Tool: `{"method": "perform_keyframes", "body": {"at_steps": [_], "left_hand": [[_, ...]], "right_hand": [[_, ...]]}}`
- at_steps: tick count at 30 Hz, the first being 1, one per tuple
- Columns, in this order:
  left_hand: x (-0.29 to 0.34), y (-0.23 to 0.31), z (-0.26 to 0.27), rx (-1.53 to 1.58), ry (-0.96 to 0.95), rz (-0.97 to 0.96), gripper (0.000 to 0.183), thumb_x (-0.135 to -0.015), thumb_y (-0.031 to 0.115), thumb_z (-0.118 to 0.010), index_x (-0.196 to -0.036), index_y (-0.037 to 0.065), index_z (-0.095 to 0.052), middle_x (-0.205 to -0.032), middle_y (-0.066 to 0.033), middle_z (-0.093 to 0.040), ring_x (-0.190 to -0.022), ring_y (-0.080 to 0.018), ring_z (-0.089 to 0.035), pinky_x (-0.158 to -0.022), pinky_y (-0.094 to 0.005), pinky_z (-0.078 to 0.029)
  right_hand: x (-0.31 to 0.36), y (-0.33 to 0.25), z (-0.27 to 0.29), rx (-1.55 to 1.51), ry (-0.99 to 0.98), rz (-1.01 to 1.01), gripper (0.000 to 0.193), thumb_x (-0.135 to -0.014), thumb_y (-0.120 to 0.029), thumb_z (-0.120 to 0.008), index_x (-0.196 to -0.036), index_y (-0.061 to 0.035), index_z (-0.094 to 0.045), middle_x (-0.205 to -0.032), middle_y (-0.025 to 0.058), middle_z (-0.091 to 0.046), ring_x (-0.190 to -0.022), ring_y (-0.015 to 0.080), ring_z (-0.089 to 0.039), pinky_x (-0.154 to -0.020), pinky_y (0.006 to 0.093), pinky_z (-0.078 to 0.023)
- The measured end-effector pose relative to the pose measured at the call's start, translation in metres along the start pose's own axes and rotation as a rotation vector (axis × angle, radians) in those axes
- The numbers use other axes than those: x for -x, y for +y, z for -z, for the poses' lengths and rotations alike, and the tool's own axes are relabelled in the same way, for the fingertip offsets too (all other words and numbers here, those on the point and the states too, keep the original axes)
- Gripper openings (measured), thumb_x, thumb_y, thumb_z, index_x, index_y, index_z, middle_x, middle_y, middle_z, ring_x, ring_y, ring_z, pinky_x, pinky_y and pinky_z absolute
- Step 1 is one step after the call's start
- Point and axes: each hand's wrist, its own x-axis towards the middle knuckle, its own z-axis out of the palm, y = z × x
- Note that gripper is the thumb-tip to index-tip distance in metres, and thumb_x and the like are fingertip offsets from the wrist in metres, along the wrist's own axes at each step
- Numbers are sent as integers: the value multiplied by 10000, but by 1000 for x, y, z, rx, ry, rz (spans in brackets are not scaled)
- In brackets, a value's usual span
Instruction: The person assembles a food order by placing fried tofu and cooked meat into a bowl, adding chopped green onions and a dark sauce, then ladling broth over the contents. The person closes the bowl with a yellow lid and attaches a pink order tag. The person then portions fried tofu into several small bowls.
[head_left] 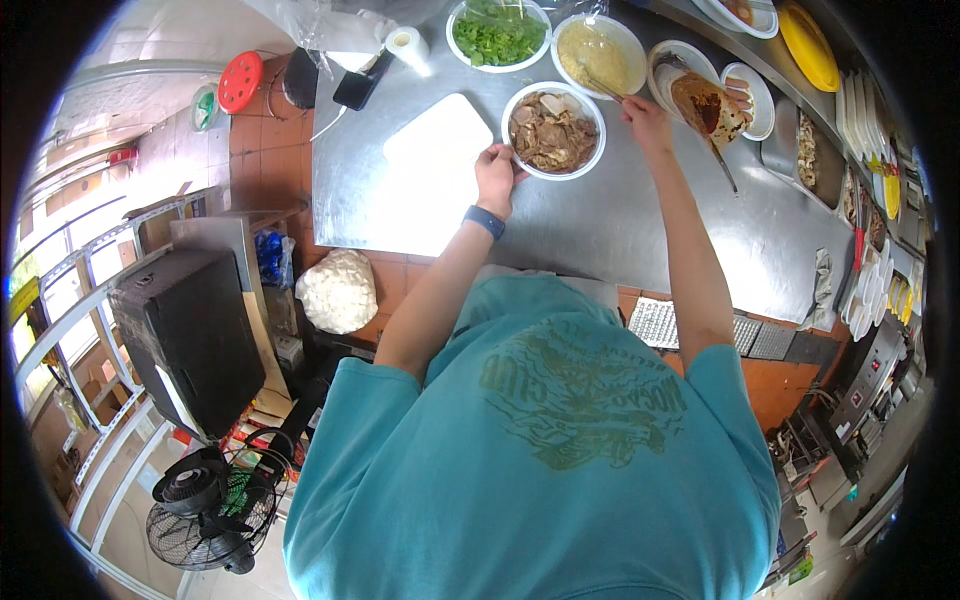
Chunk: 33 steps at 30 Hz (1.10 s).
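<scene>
My left hand (pixel 497 178) is closed on the near-left rim of a white bowl (pixel 598 150) of sliced brown meat (pixel 550 135). My right hand (pixel 645 122) grips the handle of a spoon (pixel 597 84). The spoon's other end rests in a white bowl (pixel 640 62) of pale yellow, finely chopped food. Chopped green herbs (pixel 498 38) fill another white bowl, left of the yellow one. To the right of my right hand is a container smeared with dark red sauce (pixel 708 105), with a long utensil handle (pixel 724 168) reaching out of it.
A white board (pixel 440 145) lies on the steel table (pixel 590 225), left of the meat. Beyond it are a black phone (pixel 362 84) and a white roll (pixel 406 45). Metal trays (pixel 815 160) and stacked plates line the right. A red stool (pixel 241 82) stands left.
</scene>
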Motion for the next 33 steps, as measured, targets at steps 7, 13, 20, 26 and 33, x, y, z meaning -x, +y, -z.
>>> {"method": "perform_keyframes", "body": {"at_steps": [7, 13, 20, 26, 33], "left_hand": [[7, 3, 0, 18, -9, 40, 96, -1005, 143, -510, -1046, 60, -535, -952, -50, -606, -862, -159, -633, -815, -356, -600], [5, 2, 2, 19, -40, 10, 87, -1006, 123, -503, -1054, 54, -525, -976, -77, -617, -877, -180, -648, -811, -365, -612], [4, 0, 3, 56, -31, -15, 119, -995, 103, -531, -1084, 24, -524, -982, -93, -619, -880, -203, -666, -804, -378, -621], [3, 0, 3, 20, -10, -1, 135, -996, 106, -532, -1095, 16, -519, -994, -96, -621, -877, -202, -667, -798, -373, -622], [7, 4, 2, 21, -28, 4, 126, -1003, 103, -527, -1096, 19, -524, -993, -93, -621, -889, -202, -668, -795, -361, -623]], "right_hand": [[2, 10, -5, -651, -104, -363, 186, -947, -142, -655, -1099, -44, -701, -776, 8, -617, -580, 55, -479, -446, 203, -357], [17, 11, 6, -827, -106, -366, 144, -956, -123, -652, -1071, -47, -690, -786, 4, -616, -584, 51, -478, -453, 191, -346], [85, -26, 29, 120, 81, 426, 212, -964, -171, -661, -1133, -57, -720, -820, 57, -667, -675, 126, -609, -565, 262, -474], [93, -57, 36, 385, 237, 608, 203, -969, -167, -606, -1102, -78, -731, -913, 134, -728, -829, 317, -678, -752, 417, -533], [30, -32, 9, 555, 231, 423, 236, -943, -209, -631, -1091, -54, -728, -878, 145, -730, -795, 299, -691, -711, 402, -533]]}}
